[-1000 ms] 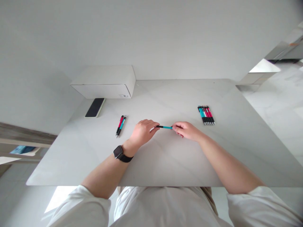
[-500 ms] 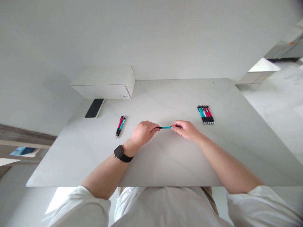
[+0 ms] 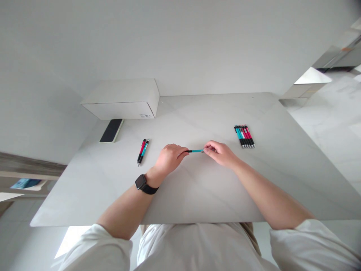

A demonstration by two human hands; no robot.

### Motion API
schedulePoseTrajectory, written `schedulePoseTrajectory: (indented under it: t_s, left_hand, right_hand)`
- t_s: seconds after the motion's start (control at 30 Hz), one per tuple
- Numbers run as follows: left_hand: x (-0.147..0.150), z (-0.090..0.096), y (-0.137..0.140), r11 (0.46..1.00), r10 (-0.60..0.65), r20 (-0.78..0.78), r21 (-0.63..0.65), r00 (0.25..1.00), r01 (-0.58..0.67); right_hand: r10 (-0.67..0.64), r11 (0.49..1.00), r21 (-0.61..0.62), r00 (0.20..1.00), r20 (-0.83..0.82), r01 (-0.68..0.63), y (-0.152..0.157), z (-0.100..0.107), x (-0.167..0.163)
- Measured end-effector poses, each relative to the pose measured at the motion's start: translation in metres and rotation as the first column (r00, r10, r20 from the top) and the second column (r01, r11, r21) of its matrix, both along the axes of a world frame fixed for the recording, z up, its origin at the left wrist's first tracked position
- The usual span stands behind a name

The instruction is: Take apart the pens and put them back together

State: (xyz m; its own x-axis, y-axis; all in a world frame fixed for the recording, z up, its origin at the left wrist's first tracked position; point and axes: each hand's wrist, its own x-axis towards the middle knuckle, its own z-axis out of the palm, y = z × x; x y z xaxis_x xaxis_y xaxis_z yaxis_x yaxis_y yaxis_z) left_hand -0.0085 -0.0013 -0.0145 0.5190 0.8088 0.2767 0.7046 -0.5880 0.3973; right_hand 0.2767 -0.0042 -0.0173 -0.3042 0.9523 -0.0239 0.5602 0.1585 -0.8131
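Note:
A teal and black pen (image 3: 196, 151) lies level between my two hands, above the table's middle. My left hand (image 3: 170, 157) is closed on its black end, the fingertips pinching it. At the other end, the fingers of my right hand (image 3: 219, 151) are closed around the pen and hide its tip. To the left of my left hand, a red pen (image 3: 141, 149) and a teal pen (image 3: 144, 151) lie side by side. Beyond my right hand is a row of several teal, white and red pens (image 3: 244, 136), their black grips toward me.
A long white box (image 3: 118, 110) stands against the wall at the back left of the marble-patterned table (image 3: 191, 195). In front of the box lies a phone (image 3: 111, 130) with a dark screen. A black watch (image 3: 141, 182) is on my left wrist.
My right hand has shifted its fingers slightly on the pen's end, and the pen has turned a little. My left hand keeps its grip. The view has moved slightly.

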Motion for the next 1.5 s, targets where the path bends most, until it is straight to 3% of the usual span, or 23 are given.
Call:
schedulePoseTrajectory:
  t_s: [0.1,0.27,0.4,0.57,0.73,0.87,1.33,1.5]
  left_hand:
    - [0.0,-0.0001,-0.0004,1.0,0.002,0.006,-0.003,1.0,-0.002]
    - [-0.0005,-0.0009,-0.0002,1.0,0.015,0.012,-0.006,1.0,-0.015]
    - [-0.001,-0.0017,0.0002,1.0,0.023,0.021,-0.002,1.0,-0.023]
    - [-0.0012,-0.0014,0.0003,1.0,0.027,0.028,-0.003,0.999,-0.027]
    - [-0.0012,0.0,0.0005,1.0,0.027,0.026,-0.005,0.999,-0.026]
    - [-0.0014,0.0009,0.0008,0.999,0.036,0.028,0.003,0.999,-0.036]
    - [-0.0015,0.0026,0.0008,0.999,0.038,0.031,0.008,0.999,-0.039]
    - [-0.001,0.0027,0.0007,0.999,0.047,0.029,0.018,0.998,-0.047]
  right_hand:
    - [0.001,0.999,-0.035,0.999,0.043,0.001,0.0007,-0.001,0.0013]
    - [-0.014,0.999,0.032,1.0,-0.004,0.014,0.0014,-0.0009,0.0022]
    - [0.016,0.999,-0.048,0.998,0.062,-0.013,0.0007,-0.0006,0.0021]
    - [-0.002,1.0,0.017,0.999,0.045,0.001,-0.0001,0.0018,0.0022]
    - [-0.006,1.0,-0.028,0.997,0.078,0.008,-0.0002,0.0036,0.0031]
    - [-0.011,0.999,0.039,1.0,0.014,0.011,0.001,0.0026,0.0024]
    - [0.016,0.999,-0.046,1.0,0.013,-0.015,0.0017,0.002,0.0046]
    - [0.0,1.0,0.015,0.999,-0.032,0.001,0.0008,0.0027,0.0038]
